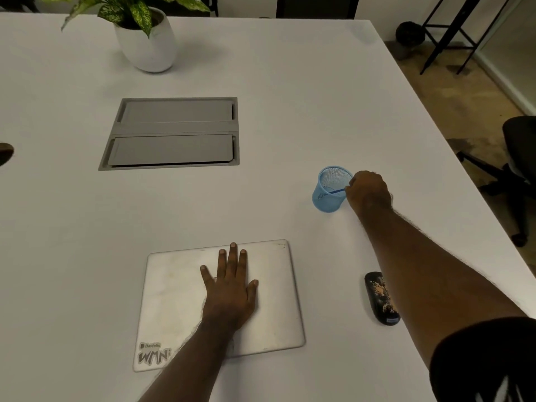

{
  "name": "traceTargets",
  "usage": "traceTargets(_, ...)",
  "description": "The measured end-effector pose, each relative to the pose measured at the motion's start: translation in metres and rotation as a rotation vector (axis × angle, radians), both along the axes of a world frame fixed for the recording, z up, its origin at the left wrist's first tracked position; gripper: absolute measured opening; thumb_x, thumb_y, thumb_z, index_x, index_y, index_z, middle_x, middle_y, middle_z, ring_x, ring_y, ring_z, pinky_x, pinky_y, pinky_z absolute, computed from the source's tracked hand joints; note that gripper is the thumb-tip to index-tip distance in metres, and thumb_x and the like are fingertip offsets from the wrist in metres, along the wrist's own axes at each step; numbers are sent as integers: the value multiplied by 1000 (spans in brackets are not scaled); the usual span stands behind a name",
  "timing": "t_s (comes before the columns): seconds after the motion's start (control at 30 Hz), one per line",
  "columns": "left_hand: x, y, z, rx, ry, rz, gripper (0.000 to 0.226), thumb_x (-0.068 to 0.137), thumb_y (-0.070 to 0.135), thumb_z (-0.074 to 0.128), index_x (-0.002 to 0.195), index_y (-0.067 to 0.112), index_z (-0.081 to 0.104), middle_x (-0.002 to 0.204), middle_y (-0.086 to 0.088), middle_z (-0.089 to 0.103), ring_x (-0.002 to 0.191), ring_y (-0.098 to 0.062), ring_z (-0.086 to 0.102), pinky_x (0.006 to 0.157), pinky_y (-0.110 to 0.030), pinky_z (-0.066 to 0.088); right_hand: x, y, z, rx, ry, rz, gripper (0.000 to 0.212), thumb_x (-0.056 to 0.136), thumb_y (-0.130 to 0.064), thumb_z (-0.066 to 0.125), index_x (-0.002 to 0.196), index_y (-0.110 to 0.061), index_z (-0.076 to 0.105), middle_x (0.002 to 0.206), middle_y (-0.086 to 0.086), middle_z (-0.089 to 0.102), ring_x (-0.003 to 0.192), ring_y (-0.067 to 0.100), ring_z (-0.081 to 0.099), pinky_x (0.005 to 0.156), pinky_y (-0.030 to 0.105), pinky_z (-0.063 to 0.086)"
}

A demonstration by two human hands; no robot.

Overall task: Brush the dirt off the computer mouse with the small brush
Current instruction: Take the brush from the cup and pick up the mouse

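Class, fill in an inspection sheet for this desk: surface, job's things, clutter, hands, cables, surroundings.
Surface: white table, built-in grey hatch.
Job's things: black mouse with pale specks; blue brush handle in mesh cup.
Clutter: closed laptop, potted plant.
Hands: right hand pinching the handle; left hand flat on laptop.
Cables: nothing seen.
Surroundings: office chair, carpet, dark frame.

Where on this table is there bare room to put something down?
Widest free patch: table left of the laptop, below the cable hatch. Also bare between hatch and mesh cup, and right of the plant pot. Crowded: near right, where the right hand, its forearm and the mouse sit.
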State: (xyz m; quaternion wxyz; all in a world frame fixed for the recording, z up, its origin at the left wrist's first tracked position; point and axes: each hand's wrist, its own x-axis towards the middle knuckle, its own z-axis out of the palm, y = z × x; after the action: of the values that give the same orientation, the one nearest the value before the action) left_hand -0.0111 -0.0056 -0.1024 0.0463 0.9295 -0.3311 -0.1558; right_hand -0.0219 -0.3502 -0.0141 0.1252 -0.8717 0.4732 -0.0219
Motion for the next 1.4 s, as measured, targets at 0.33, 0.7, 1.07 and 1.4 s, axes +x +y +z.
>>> traceTargets(0.33, 1, 1, -3, 15, 2, 0, 69, 94, 47, 24, 152, 17, 0, 160, -4, -14, 148, -29, -6, 112, -66, 8, 9, -4, 4, -63, 146, 15, 31, 87, -23, 64, 114, -8, 66, 117, 15, 66, 108, 35, 64, 85, 38, 51)
traceTargets(0.7, 0, 1, 2, -1, 13, -3, 69, 95, 47, 23, 152, 18, -2, 160, -4, -15, 148, -27, -10, 113, -64, 6, 20, -6, 11, -101, 249, 18, 28, 85, -17, 63, 112, -8, 64, 118, 15, 67, 108, 35, 64, 79, 34, 43)
traceTargets(1.07, -4, -24, 26, -17, -48, -50, 65, 94, 38, 36, 151, 15, 15, 161, -9, 6, 148, -29, 5, 114, -59, 12, -102, -20, 56, 507, -637, -301, 18, 89, -9, 62, 101, -7, 74, 79, 2, 71, 48, 0, 63, 46, 13, 49)
traceTargets(1.4, -93, -123, 47, -625, 417, -34, 32, 88, 5, 50, 114, 14, 65, 118, -3, 64, 104, -18, 62, 88, -14, 41, -238, 55, -34, 820, -699, -654, 12, 99, -17, 52, 97, -16, 64, 119, 17, 69, 104, 30, 64, 96, 52, 48)
